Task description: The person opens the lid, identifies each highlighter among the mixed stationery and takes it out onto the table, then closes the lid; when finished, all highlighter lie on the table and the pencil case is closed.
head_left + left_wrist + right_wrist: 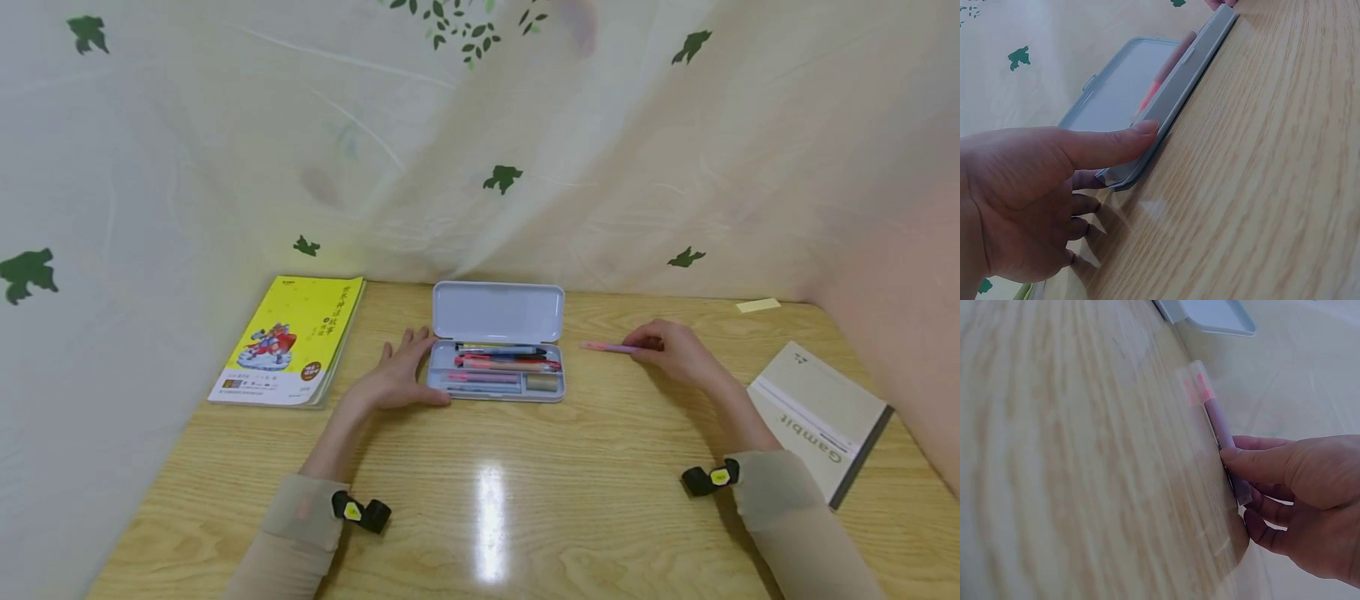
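Note:
A light blue pencil case (436,379) lies on the table with its lid (498,311) raised at the back. Several pens (508,364) and a small tan block (542,382) lie inside. My left hand (396,375) holds the left end of the case. In the left wrist view its thumb (1116,145) lies against the front wall, and the index finger is partly hidden behind the corner. To the right of the case, my right hand (675,353) pinches a purple highlighter (1217,419) with a clear, pink-tipped cap, low over the table.
A yellow book (300,333) lies left of my left hand. On the right, a grey and white notebook (817,417) lies at an angle beside my right forearm. A strip of pale tape (758,306) is near the back edge, where a patterned curtain (585,208) hangs.

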`<action>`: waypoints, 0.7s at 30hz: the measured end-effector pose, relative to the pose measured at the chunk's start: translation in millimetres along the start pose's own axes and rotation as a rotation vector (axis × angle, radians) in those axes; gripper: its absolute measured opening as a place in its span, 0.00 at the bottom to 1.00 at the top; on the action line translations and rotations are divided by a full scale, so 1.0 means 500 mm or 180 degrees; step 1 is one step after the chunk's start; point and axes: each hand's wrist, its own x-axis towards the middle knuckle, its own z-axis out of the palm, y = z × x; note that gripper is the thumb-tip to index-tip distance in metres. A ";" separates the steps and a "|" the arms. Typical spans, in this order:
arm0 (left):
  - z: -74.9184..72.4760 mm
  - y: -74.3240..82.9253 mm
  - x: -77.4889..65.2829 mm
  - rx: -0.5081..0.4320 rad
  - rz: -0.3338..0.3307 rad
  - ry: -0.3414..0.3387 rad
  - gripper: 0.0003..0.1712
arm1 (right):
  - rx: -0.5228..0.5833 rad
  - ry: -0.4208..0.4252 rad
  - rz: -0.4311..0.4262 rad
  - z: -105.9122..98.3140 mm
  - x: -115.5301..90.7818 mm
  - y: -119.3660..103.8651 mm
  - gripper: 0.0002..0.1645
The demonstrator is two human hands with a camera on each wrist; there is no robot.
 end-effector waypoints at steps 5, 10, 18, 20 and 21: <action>-0.001 0.000 -0.001 0.0008 0.0013 -0.0008 0.60 | 0.0012 -0.0002 -0.0004 0.000 0.001 0.001 0.10; 0.000 0.000 0.000 0.0002 0.0010 -0.0007 0.60 | 0.0016 0.0000 -0.0014 0.000 0.001 0.002 0.10; 0.000 0.000 -0.001 0.0014 -0.0007 -0.0004 0.60 | 0.0045 -0.0032 0.0024 -0.002 -0.001 0.001 0.11; 0.000 0.000 -0.001 0.0012 -0.0008 -0.0006 0.60 | 0.0059 -0.0044 0.0032 -0.002 -0.001 0.001 0.12; 0.000 0.001 -0.001 0.0012 -0.0008 -0.0007 0.60 | 0.0063 -0.0048 0.0033 -0.002 -0.001 0.002 0.12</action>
